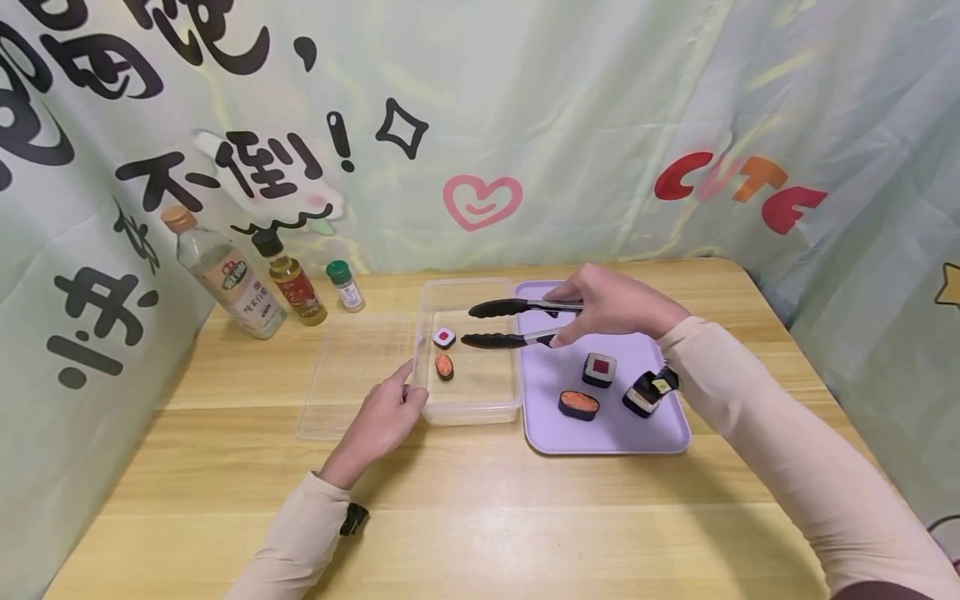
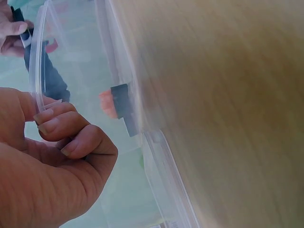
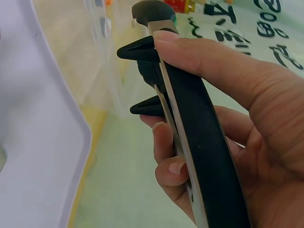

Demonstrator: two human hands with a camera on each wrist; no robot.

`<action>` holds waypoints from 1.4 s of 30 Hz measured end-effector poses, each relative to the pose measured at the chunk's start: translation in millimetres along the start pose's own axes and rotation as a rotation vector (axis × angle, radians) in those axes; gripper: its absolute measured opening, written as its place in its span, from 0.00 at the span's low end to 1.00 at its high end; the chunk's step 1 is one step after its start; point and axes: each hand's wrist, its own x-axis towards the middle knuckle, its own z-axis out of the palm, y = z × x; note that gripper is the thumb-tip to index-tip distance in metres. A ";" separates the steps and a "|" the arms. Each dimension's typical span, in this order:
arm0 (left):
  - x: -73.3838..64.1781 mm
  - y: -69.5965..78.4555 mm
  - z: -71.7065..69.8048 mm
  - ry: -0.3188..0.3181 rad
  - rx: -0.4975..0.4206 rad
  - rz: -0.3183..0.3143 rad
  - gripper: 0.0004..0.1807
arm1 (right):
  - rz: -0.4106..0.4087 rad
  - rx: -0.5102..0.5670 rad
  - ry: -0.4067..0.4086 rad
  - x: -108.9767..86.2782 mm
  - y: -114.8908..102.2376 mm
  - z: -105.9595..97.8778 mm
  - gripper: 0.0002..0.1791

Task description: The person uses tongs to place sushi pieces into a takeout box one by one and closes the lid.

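Note:
My right hand [image 1: 618, 302] grips black-and-silver tongs [image 1: 497, 308], whose spread tips hang over a clear plastic box [image 1: 468, 408]. Nothing is between those tips. On the box's near left side, the left hand [image 1: 384, 417] pinches the rim between thumb and curled fingers, as the left wrist view shows. Inside the box lie a white sushi roll with a red centre [image 1: 444, 337] and an orange-topped sushi piece [image 1: 445, 367]. A lilac tray [image 1: 607, 440] to the right bears another red-centred roll [image 1: 600, 369], an orange-topped piece [image 1: 579, 405] and a black-banded sushi piece [image 1: 642, 395].
A clear lid [image 1: 348, 371] lies flat left of the box. Behind it at the back left stand a large clear bottle [image 1: 236, 287], a smaller amber bottle [image 1: 297, 292] and a green-capped jar [image 1: 347, 289]. A printed curtain [image 1: 585, 125] hangs behind the wooden table [image 1: 480, 517].

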 end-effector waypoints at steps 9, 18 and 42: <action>-1.4 -0.5 -0.1 0.004 0.003 0.004 0.33 | 0.080 0.034 0.059 -42.2 28.8 -6.8 0.37; -1.2 -1.2 -0.1 0.006 0.002 -0.003 0.33 | 0.175 0.061 0.107 -80.2 62.0 -4.0 0.40; -0.8 0.0 1.1 -0.003 -0.002 0.003 0.33 | 0.206 0.143 0.159 -122.7 112.8 26.3 0.41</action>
